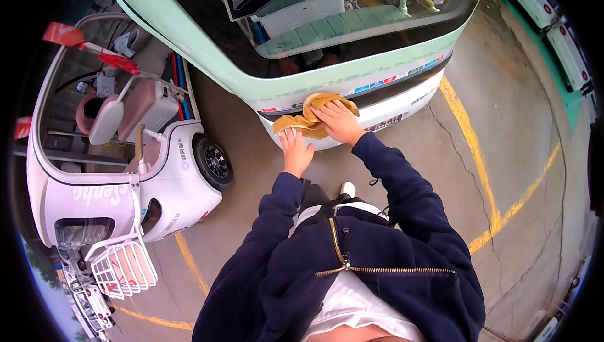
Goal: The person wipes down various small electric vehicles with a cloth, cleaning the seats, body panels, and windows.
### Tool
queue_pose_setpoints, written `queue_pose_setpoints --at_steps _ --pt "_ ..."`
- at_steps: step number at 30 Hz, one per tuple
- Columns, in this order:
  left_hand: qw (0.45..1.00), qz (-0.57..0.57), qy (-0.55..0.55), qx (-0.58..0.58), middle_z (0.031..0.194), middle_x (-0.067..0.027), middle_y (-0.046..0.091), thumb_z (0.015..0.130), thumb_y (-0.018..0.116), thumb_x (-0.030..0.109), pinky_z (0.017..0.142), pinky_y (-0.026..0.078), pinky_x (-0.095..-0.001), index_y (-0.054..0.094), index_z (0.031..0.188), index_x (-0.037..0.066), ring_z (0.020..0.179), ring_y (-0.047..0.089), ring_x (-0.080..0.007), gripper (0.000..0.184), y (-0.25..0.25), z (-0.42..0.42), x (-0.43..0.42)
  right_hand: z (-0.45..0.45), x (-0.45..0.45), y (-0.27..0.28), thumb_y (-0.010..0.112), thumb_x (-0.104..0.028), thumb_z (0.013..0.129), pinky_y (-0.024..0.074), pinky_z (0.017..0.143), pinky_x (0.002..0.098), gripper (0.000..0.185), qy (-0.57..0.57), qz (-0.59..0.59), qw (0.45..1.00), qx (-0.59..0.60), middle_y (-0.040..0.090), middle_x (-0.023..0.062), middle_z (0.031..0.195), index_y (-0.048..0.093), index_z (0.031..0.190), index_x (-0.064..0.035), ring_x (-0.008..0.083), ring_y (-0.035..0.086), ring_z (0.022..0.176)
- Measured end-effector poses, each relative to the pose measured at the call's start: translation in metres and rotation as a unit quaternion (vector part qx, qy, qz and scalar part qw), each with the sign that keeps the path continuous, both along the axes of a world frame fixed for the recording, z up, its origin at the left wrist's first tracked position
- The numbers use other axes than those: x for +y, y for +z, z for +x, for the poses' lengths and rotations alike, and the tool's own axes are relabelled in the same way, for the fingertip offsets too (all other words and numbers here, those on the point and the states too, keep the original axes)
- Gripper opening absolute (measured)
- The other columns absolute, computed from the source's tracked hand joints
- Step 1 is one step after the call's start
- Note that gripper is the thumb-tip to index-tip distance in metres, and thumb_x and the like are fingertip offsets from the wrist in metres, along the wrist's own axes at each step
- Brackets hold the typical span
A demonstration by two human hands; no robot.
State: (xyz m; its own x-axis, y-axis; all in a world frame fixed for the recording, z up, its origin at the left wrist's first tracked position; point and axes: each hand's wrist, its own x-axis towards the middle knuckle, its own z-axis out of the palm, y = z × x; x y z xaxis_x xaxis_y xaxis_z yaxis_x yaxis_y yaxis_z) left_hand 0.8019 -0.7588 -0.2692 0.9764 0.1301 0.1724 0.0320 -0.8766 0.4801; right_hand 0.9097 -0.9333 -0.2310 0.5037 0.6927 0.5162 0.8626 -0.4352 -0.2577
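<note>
Softly rumpled cloth (297, 122)
Your left hand (294, 148) and right hand (340, 121) touch it near glossy vehicle's (377, 69) edge, grip unclear; cart (179, 166) nearby.

Soft tan cloth (309, 106), bunched in loose folds. It lies against the green-and-white vehicle (352, 80), below the window's bottom edge.
</note>
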Motion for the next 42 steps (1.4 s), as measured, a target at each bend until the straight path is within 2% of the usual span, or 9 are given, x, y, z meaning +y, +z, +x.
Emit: queue_pose_setpoints --at_steps 3,9,17,18,21,27,32,38,42 --pt "1.000 -0.017 0.019 -0.017 0.141 -0.0321 0.030 0.076 0.067 0.020 0.112 0.016 -0.0590 0.043 0.128 -0.002 0.136 0.020 -0.0512 0.061 -0.008 -0.014 0.008 0.007 0.013 -0.003 0.058 -0.006 0.076 0.0353 0.104 0.0401 0.064 0.037 0.005 0.998 -0.049 0.058 0.0075 0.112 0.047 0.139 -0.0102 0.0266 0.051 0.110" --pt "1.000 0.012 0.014 -0.020 0.142 -0.0310 0.029 0.075 0.066 0.016 0.112 0.018 -0.0585 0.047 0.124 -0.002 0.135 0.022 -0.0496 0.056 -0.012 -0.011 0.036 0.017 0.036 -0.017 0.059 -0.007 0.075 0.0370 0.104 0.0374 0.064 0.056 -0.041 0.998 -0.003 0.059 0.0060 0.112 0.047 0.138 -0.0110 0.0244 0.053 0.110" --pt "0.999 0.019 -0.032 0.019 0.135 -0.0163 0.049 0.076 0.060 0.012 0.111 0.026 -0.0524 0.054 0.118 -0.002 0.128 0.042 -0.0341 0.044 -0.004 0.037 0.031 0.022 0.018 -0.018 0.061 -0.010 0.072 0.0410 0.102 0.0338 0.040 0.043 -0.088 0.995 0.004 0.061 0.0020 0.108 0.061 0.112 -0.0075 0.0201 0.055 0.109" --pt "0.998 0.022 -0.046 -0.027 0.129 -0.0157 0.054 0.076 0.059 0.012 0.109 0.029 -0.0507 0.056 0.116 -0.001 0.126 0.044 -0.0337 0.042 -0.004 0.041 0.027 0.026 0.006 -0.027 0.060 -0.010 0.074 0.0395 0.105 0.0336 0.047 0.034 -0.117 0.992 0.011 0.061 0.0009 0.114 0.059 0.121 -0.0101 0.0177 0.055 0.113" --pt "0.996 0.019 -0.087 0.006 0.129 -0.0145 0.055 0.076 0.059 0.012 0.107 0.031 -0.0498 0.057 0.115 -0.001 0.124 0.045 -0.0325 0.041 -0.005 0.050 0.014 0.032 -0.032 -0.038 0.058 -0.011 0.076 0.0369 0.109 0.0328 0.060 -0.020 -0.157 0.987 -0.028 0.060 0.0000 0.122 0.051 0.135 -0.0168 0.0158 0.052 0.119" --pt "0.995 0.022 -0.095 -0.007 0.123 -0.0131 0.059 0.074 0.060 0.013 0.106 0.033 -0.0486 0.057 0.118 0.001 0.120 0.048 -0.0316 0.046 -0.007 0.050 0.011 0.023 -0.066 -0.033 0.056 -0.007 0.077 0.0311 0.113 0.0354 0.075 -0.141 -0.271 0.952 0.007 0.058 -0.0003 0.126 0.037 0.147 -0.0271 0.0159 0.050 0.122" --pt "0.993 0.005 -0.119 0.015 0.120 -0.0132 0.061 0.076 0.060 0.014 0.105 0.035 -0.0464 0.058 0.120 0.002 0.119 0.051 -0.0301 0.046 0.000 0.050 0.027 0.002 -0.038 -0.033 0.061 -0.012 0.073 0.0356 0.106 0.0401 0.073 -0.149 -0.186 0.969 0.066 0.055 0.0073 0.108 0.040 0.142 -0.0041 0.0265 0.049 0.112" --pt "0.988 0.034 -0.127 -0.078 0.122 -0.0144 0.061 0.076 0.060 0.011 0.104 0.039 -0.0426 0.061 0.115 0.002 0.118 0.053 -0.0289 0.040 0.005 0.062 0.027 -0.003 -0.008 -0.025 0.062 -0.011 0.070 0.0368 0.105 0.0401 0.072 -0.127 -0.159 0.975 0.093 0.056 0.0092 0.113 0.044 0.139 -0.0041 0.0272 0.049 0.113" --pt "0.990 -0.002 -0.109 -0.092 0.105 -0.0141 0.069 0.076 0.060 0.009 0.087 0.051 -0.0367 0.066 0.100 0.000 0.099 0.064 -0.0271 0.026 0.007 0.073 0.030 0.000 0.015 -0.029 0.063 -0.011 0.069 0.0390 0.103 0.0385 0.063 -0.066 -0.120 0.986 0.091 0.058 0.0098 0.117 0.053 0.131 -0.0042 0.0265 0.052 0.113"
